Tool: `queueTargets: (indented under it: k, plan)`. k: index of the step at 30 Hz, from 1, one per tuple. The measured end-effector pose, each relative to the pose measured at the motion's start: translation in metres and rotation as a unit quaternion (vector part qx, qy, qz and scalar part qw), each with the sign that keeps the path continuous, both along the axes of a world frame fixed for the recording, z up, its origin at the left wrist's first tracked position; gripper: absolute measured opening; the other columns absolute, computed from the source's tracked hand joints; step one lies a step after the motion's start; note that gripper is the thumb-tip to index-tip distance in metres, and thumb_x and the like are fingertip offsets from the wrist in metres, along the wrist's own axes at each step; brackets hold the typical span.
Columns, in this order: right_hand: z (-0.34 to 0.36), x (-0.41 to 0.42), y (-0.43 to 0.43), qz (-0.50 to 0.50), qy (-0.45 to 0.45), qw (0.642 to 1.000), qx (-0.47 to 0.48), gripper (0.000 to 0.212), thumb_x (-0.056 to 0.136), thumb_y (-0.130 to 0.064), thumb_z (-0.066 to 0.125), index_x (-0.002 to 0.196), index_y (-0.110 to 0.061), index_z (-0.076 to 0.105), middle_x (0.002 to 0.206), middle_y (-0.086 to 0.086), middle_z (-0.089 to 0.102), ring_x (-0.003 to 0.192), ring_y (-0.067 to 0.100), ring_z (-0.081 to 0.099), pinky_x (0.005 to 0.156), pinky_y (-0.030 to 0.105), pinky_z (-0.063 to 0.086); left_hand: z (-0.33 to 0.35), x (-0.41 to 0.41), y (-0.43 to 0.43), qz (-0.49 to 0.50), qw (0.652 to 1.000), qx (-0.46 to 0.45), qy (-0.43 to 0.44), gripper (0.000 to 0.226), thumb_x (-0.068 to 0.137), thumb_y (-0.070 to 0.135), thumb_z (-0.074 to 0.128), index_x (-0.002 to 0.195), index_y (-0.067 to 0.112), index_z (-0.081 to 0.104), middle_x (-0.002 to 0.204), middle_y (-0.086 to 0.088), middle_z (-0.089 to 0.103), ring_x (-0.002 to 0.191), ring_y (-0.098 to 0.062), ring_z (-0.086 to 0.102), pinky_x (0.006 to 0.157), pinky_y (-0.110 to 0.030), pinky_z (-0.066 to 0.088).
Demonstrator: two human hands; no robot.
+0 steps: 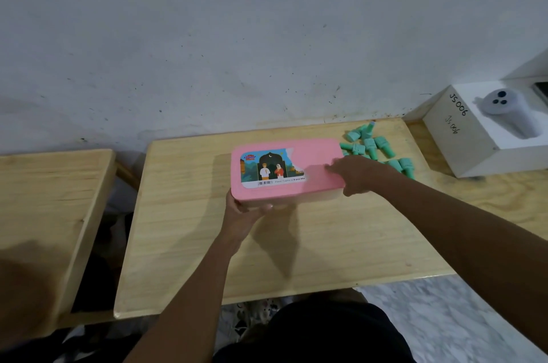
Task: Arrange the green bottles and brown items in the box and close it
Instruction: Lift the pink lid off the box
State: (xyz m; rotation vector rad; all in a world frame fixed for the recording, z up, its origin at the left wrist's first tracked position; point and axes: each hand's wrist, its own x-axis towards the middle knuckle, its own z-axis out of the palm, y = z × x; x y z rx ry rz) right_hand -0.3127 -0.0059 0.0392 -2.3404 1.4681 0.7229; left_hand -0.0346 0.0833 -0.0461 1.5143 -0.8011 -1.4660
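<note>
Pink box [289,171] sits closed at centre frame on the wooden counter [296,244], lid on, torn picture sticker over its left half. Left hand [241,208] grips the near-left corner, thumb along the front edge, fingers wrapped under or around the side. Right hand [354,174] lies on the lid's right end, fingers spread flat and pointing left, thumb hooked down at the near-right edge; it holds nothing, just presses or feels for the rim. Green bottles [376,149] lie in a loose heap on the counter just right of the box at right-centre frame, some touching each other, none inside as far as can be seen. Brown items not visible anywhere. Box looks like thin moulded plastic: probably light, stiff enough to lift by one corner, walls and lid likely flex a bit, and the smooth surface may be slightly slippery. Best hold is at the short ends or corners, with the lid peeled up from a corner lip while the other hand pins the base. Bottles look small, hard, light, prone to roll on their sides; pinch each by the body, or scoop several. White carton [462,140] with handwriting, holding a grey gadget [508,113], stands at right edge, apart from the heap.
</note>
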Motion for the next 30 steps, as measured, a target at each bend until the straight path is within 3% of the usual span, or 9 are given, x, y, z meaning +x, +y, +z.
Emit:
queueTargets:
  k: [3, 8, 13, 17, 22, 25, 28, 30]
  plan:
    - [-0.002, -0.002, 0.003, -0.007, -0.010, 1.000, -0.013, 0.073, 0.084, -0.020, 0.066, 0.148, -0.015, 0.030, 0.129, 0.006, 0.051, 0.113, 0.022, 0.053, 0.083, 0.026, 0.038, -0.005, -0.012, -0.002, 0.036, 0.999, -0.013, -0.007, 0.094, 0.054, 0.008, 0.092, 0.132, 0.014, 0.040, 0.124, -0.004, 0.063, 0.113, -0.017, 0.062, 0.091, -0.045, 0.055]
    - [-0.003, -0.005, 0.006, -0.016, -0.019, 0.999, -0.034, 0.074, 0.085, -0.022, 0.064, 0.150, -0.019, 0.029, 0.136, 0.004, 0.049, 0.118, 0.024, 0.053, 0.091, 0.030, 0.043, -0.006, -0.020, -0.004, 0.055, 0.998, -0.009, -0.029, 0.101, 0.049, 0.019, 0.095, 0.132, 0.019, 0.037, 0.123, -0.001, 0.063, 0.113, -0.015, 0.062, 0.089, -0.046, 0.056]
    - [0.001, -0.006, 0.006, -0.016, -0.028, 0.999, -0.031, 0.070, 0.086, -0.025, 0.063, 0.149, -0.021, 0.032, 0.135, 0.002, 0.052, 0.116, 0.023, 0.054, 0.093, 0.030, 0.043, 0.000, -0.029, -0.002, 0.064, 0.997, 0.000, -0.032, 0.095, 0.062, 0.009, 0.088, 0.133, 0.018, 0.024, 0.124, 0.005, 0.054, 0.110, -0.005, 0.055, 0.092, -0.035, 0.052]
    - [0.009, -0.008, -0.001, -0.018, -0.026, 0.999, -0.029, 0.070, 0.084, -0.028, 0.065, 0.148, -0.030, 0.035, 0.146, -0.002, 0.047, 0.125, 0.024, 0.049, 0.101, 0.034, 0.042, 0.004, -0.030, -0.005, 0.058, 0.997, 0.021, -0.035, 0.091, 0.065, 0.008, 0.086, 0.128, 0.020, 0.022, 0.120, 0.007, 0.051, 0.101, 0.006, 0.049, 0.088, -0.029, 0.048]
    - [0.030, -0.005, -0.008, -0.012, -0.040, 0.999, -0.015, 0.064, 0.084, -0.026, 0.067, 0.143, -0.033, 0.043, 0.141, -0.003, 0.050, 0.123, 0.019, 0.049, 0.102, 0.032, 0.037, 0.012, -0.028, -0.010, 0.044, 0.998, 0.041, -0.030, 0.091, 0.063, 0.010, 0.087, 0.120, 0.027, 0.018, 0.120, 0.005, 0.048, 0.099, 0.002, 0.049, 0.083, -0.024, 0.043]
    - [0.045, -0.007, -0.016, -0.021, -0.069, 0.997, -0.015, 0.056, 0.085, -0.020, 0.063, 0.138, -0.034, 0.050, 0.135, -0.003, 0.054, 0.109, 0.014, 0.051, 0.096, 0.029, 0.038, 0.016, -0.028, -0.010, 0.048, 0.997, 0.047, -0.033, 0.099, 0.061, 0.013, 0.088, 0.128, 0.027, 0.018, 0.123, 0.005, 0.045, 0.106, -0.008, 0.051, 0.088, -0.027, 0.043]
    - [0.062, -0.011, -0.028, -0.039, -0.119, 0.991, -0.034, 0.047, 0.088, -0.015, 0.057, 0.133, -0.031, 0.057, 0.124, -0.004, 0.062, 0.082, 0.005, 0.052, 0.080, 0.024, 0.041, 0.019, -0.027, -0.007, 0.029, 0.997, 0.060, -0.032, 0.108, 0.064, 0.019, 0.087, 0.140, 0.026, 0.011, 0.123, 0.004, 0.041, 0.112, -0.014, 0.044, 0.091, -0.029, 0.039]
    - [0.066, -0.011, -0.033, -0.061, -0.155, 0.985, -0.054, 0.041, 0.090, -0.015, 0.054, 0.127, -0.031, 0.062, 0.116, -0.006, 0.068, 0.074, 0.004, 0.058, 0.075, 0.026, 0.049, 0.018, -0.024, -0.007, 0.020, 0.997, 0.068, -0.033, 0.110, 0.063, 0.022, 0.088, 0.141, 0.027, 0.010, 0.124, 0.001, 0.041, 0.112, -0.017, 0.045, 0.092, -0.030, 0.040]
